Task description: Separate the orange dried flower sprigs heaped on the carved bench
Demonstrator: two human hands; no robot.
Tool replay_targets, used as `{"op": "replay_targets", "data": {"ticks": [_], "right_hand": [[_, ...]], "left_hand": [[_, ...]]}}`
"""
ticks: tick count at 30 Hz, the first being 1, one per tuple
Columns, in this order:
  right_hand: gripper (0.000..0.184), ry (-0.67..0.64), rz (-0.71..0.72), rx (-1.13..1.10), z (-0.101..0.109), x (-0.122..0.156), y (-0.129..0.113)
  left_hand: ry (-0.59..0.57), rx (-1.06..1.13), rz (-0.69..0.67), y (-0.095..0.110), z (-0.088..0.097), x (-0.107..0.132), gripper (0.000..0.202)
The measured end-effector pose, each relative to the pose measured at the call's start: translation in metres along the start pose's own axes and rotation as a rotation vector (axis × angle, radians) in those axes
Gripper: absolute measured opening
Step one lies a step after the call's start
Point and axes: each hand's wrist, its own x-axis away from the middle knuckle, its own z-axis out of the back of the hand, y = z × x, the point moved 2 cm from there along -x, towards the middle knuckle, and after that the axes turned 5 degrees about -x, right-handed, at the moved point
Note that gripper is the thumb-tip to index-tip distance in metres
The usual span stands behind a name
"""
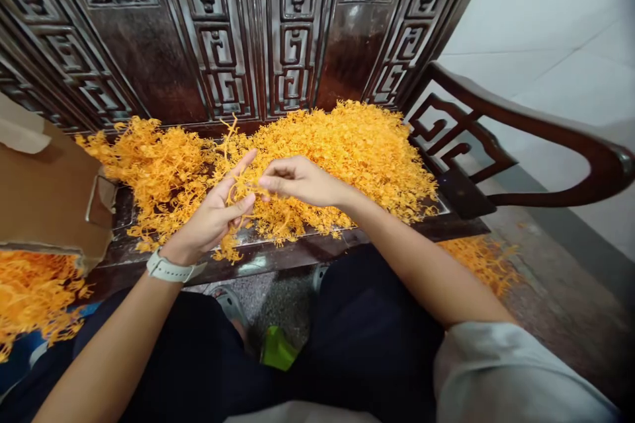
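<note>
A big heap of small orange plastic branching pieces (347, 145) covers the seat of a dark carved wooden bench (297, 254). My left hand (218, 211), with a pale watch on the wrist, pinches one orange sprig (237, 190) between thumb and fingers above the front of the heap. My right hand (297, 182) meets it from the right, fingers closed in a pinch on the same sprig. Both hands hover just over the pile, near its front middle.
A brown cardboard box (44, 192) stands at the left, with more orange pieces (30, 291) below it. The bench armrest (520, 145) curves at the right. More orange pieces (476, 261) lie on the floor there. My dark-trousered knees and sandalled feet are below.
</note>
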Motion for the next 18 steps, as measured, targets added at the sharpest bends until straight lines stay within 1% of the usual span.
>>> {"op": "replay_targets", "data": {"ticks": [1, 3, 5, 7, 8, 10, 13, 14, 15, 16, 17, 18], "right_hand": [[0.054, -0.013, 0.022, -0.040, -0.006, -0.002, 0.001], [0.053, -0.002, 0.064, -0.060, -0.011, -0.004, 0.005], [0.054, 0.074, 0.094, -0.008, -0.007, -0.005, 0.009], [0.057, 0.193, 0.111, 0.073, 0.006, -0.008, 0.012], [0.058, 0.271, 0.117, 0.103, 0.016, -0.010, 0.015], [0.057, 0.495, 0.111, 0.120, 0.044, -0.012, 0.021], [0.051, 0.876, 0.062, 0.089, 0.099, -0.003, 0.031], [0.050, 0.965, 0.063, 0.095, 0.116, 0.003, 0.034], [0.050, 1.019, 0.073, 0.111, 0.130, 0.010, 0.035], [0.051, 1.037, 0.088, 0.127, 0.141, 0.017, 0.035], [0.053, 1.024, 0.100, 0.136, 0.146, 0.023, 0.034], [0.054, 0.982, 0.104, 0.138, 0.146, 0.027, 0.032]], "left_hand": [[-0.013, -0.011, 0.005, -0.001, 0.000, 0.000, 0.083], [-0.031, -0.038, -0.001, -0.002, 0.001, -0.001, 0.076], [-0.025, -0.081, -0.009, -0.003, 0.003, -0.002, 0.068], [0.003, -0.105, 0.003, -0.003, 0.004, -0.003, 0.065], [0.013, -0.105, 0.017, -0.003, 0.004, -0.002, 0.063], [0.010, -0.096, 0.042, -0.003, 0.004, 0.000, 0.057], [-0.014, -0.096, 0.048, 0.000, 0.005, 0.006, 0.042], [-0.006, -0.090, 0.046, 0.000, 0.006, 0.008, 0.039], [0.017, -0.076, 0.041, 0.001, 0.009, 0.009, 0.036], [0.052, -0.062, 0.032, 0.002, 0.011, 0.009, 0.034], [0.092, -0.051, 0.022, 0.002, 0.013, 0.009, 0.032], [0.134, -0.046, 0.013, 0.002, 0.015, 0.007, 0.032]]}}
